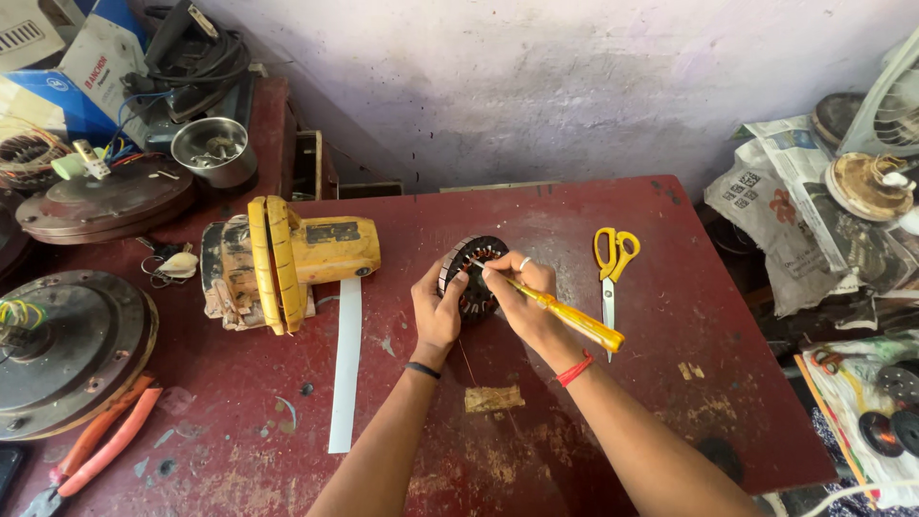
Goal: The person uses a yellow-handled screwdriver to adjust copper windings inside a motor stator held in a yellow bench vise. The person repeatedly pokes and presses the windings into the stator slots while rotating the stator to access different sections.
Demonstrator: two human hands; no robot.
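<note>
A worn red bench (670,316) is seen from above, with a pale plastered wall behind it. At the left edge a large round motor housing (67,349) is cut off by the frame, and a yellow power tool (287,257) is laid beside it with a white strip (346,369) running down from under it. Orange-handled pliers (100,440) are left at the lower left, and yellow-handled scissors (611,268) lie to the right, well apart from the work.

Near the middle of the bench a ring-shaped stator core (471,273) is held upright on its edge. It is gripped from the left by the left hand (436,308), whose fingers are curled around its rim. The right hand (522,292) is closed in a pinch on a yellow-handled screwdriver (570,318), held like a pen. The tool's long axis runs from lower right to upper left, so the tip is directed into the core's inner slots, which lie just up and left of the right hand.

The tip itself is too small to be made out, and the lower part of the core is hidden behind the fingers.
</note>
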